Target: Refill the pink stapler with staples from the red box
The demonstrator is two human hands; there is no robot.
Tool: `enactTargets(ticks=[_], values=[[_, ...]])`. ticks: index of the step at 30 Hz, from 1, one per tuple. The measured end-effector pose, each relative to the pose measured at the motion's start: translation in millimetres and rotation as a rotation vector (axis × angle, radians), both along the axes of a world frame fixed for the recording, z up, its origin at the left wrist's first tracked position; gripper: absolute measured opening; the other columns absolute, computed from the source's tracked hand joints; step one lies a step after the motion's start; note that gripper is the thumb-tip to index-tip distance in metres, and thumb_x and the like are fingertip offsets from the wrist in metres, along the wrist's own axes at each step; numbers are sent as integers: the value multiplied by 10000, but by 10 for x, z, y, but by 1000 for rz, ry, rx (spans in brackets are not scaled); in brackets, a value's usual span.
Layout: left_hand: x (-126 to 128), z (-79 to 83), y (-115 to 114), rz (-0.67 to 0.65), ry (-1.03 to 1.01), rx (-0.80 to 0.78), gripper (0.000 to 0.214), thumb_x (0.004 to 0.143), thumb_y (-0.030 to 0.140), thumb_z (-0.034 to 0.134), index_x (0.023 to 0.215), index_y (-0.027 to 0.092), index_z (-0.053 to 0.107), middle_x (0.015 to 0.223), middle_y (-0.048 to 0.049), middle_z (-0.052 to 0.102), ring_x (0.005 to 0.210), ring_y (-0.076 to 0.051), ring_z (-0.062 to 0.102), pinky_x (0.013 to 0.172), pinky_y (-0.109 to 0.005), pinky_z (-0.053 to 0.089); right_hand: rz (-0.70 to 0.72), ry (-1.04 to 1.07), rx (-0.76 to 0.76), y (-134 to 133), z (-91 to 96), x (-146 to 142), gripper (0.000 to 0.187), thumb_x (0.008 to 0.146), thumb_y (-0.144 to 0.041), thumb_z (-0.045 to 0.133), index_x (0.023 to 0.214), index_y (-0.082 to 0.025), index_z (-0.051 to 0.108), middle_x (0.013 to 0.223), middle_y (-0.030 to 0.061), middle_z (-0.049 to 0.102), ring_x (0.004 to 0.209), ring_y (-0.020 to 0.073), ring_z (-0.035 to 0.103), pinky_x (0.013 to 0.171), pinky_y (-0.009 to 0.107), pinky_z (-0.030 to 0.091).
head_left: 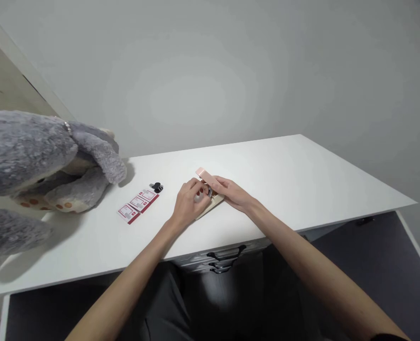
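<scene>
You pinch a small dark piece [210,192] in your left hand [189,202] fingertips, at the rose-gold phone [200,172] edge, your right hand [231,192] fingers close over that phone, phone flat on the white table [302,180], red-and-white cards [138,206] at 9 o'clock, grey plush toy [35,156] beyond them.

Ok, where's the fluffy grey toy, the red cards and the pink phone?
fluffy grey toy [25,151], head view, on its furry body.
red cards [138,203], head view, on the middle card.
pink phone [200,172], head view, on its far end.
</scene>
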State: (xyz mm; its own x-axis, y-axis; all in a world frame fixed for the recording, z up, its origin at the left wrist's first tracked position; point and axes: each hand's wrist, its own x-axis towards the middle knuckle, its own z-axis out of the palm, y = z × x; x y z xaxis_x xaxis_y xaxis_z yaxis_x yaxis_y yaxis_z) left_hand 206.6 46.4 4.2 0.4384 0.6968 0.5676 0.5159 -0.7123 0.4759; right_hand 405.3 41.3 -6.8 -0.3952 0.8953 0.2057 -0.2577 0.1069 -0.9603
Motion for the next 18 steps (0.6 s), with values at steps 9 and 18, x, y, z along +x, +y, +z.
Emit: enactTargets(ticks=[9,18], values=[[39,85,-56,71,-475,-404,30,848,198,554,857,227,554,864,-10,616,728,-158,545,699,-307,452,-48,-51,-13,20,-69,3,583,885,-683,778,1246,-227,735,1232,106,754,1106,275,689,941,398,561],[-885,380,-350,79,-1202,-1056,127,797,266,600,814,205,490,643,84,308,449,-62,251,367,-193,171,-96,-182,52,-90,-63,-43,505,937,-591,761,1278,-220,725,1195,111,762,1087,273,687,946,413,532]])
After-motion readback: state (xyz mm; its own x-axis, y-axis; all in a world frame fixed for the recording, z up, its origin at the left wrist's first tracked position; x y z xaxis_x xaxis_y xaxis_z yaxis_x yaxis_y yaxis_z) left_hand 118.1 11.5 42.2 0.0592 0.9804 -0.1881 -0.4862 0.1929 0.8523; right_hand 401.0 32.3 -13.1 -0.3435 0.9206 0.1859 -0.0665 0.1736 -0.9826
